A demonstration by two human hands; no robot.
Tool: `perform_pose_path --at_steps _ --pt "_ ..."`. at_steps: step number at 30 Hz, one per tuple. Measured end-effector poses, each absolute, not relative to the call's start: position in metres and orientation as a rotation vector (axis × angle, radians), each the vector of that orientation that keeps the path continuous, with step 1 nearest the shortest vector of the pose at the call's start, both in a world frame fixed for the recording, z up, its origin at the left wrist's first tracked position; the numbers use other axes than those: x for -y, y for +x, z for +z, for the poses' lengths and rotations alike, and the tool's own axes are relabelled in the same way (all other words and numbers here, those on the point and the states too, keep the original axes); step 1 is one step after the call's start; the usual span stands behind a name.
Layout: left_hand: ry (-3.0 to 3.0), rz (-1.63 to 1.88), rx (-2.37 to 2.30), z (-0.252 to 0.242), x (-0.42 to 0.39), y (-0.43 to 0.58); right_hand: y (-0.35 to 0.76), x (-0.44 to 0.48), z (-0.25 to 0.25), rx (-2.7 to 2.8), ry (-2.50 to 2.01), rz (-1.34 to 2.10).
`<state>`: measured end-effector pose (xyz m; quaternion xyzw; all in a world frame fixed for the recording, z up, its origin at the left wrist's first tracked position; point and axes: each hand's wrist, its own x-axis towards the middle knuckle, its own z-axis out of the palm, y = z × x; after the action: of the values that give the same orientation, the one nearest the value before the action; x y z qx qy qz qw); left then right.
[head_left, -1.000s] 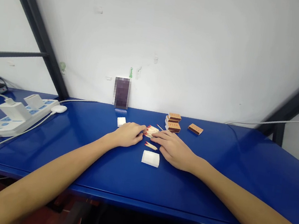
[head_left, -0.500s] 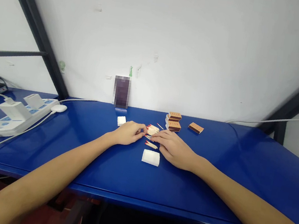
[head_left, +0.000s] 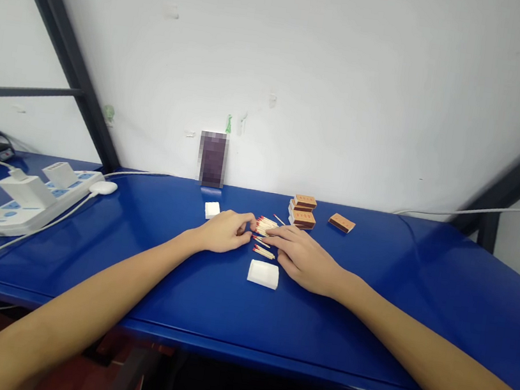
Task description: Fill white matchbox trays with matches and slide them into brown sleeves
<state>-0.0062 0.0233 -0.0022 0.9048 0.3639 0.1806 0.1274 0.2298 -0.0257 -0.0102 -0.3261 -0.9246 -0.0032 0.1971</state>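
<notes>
A pile of red-headed matches [head_left: 265, 225] lies on the blue table between my two hands. My left hand [head_left: 227, 232] rests at the head ends of the pile, fingers bent, thumb and index finger a little apart with nothing visible between them. From the other side, my right hand [head_left: 304, 259] reaches over the sticks with its fingers stretched out, fingertips touching the matches. A smaller row of matches [head_left: 264, 252] lies nearer to me, below the pile. Closer still is a white matchbox tray [head_left: 263, 274], its inside facing up.
Several orange-brown matchboxes [head_left: 302, 214] are stacked behind my right hand, and a single matchbox [head_left: 342, 223] lies to their right. A small white piece [head_left: 212, 209] sits behind my left hand. At the left stands a power strip [head_left: 41, 203] with cables. A pixelated dark object [head_left: 214, 159] leans on the wall.
My left thumb and index finger have parted slightly at the match heads. My right fingertips have shifted a little over the sticks. The tray and matchboxes stay put.
</notes>
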Motion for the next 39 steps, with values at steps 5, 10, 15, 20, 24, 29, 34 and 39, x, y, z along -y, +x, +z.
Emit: perform_pose_path --at_steps 5,10,15,20,24,29,34,39 --pt "2.672 0.507 -1.040 0.0000 -0.0214 -0.0063 0.2291 0.0271 -0.0074 2.612 -0.928 0.014" --pt "2.681 0.507 -1.042 0.0002 -0.0206 -0.0055 0.2288 0.0271 -0.0062 2.597 -0.901 0.027" --pt "2.686 0.508 -1.029 -0.0007 -0.0211 -0.0058 0.2292 0.0267 -0.0070 2.596 -0.860 0.056" --pt "2.701 0.510 -1.030 -0.0009 -0.0217 -0.0060 0.2306 0.0260 -0.0099 2.580 -0.870 0.024" --pt "2.718 0.512 -1.022 -0.0001 -0.0215 -0.0054 0.2307 0.0261 -0.0096 2.587 -0.887 0.016" --pt "2.705 0.517 -0.999 -0.0002 -0.0211 -0.0058 0.2299 0.0274 -0.0073 2.599 -0.886 0.039" --pt "2.707 0.506 -0.933 -0.0012 -0.0213 -0.0064 0.2300 0.0270 -0.0075 2.599 -0.905 0.059" --pt "2.700 0.498 -0.876 -0.0014 -0.0221 -0.0064 0.2308 0.0260 -0.0086 2.603 -0.910 0.072"
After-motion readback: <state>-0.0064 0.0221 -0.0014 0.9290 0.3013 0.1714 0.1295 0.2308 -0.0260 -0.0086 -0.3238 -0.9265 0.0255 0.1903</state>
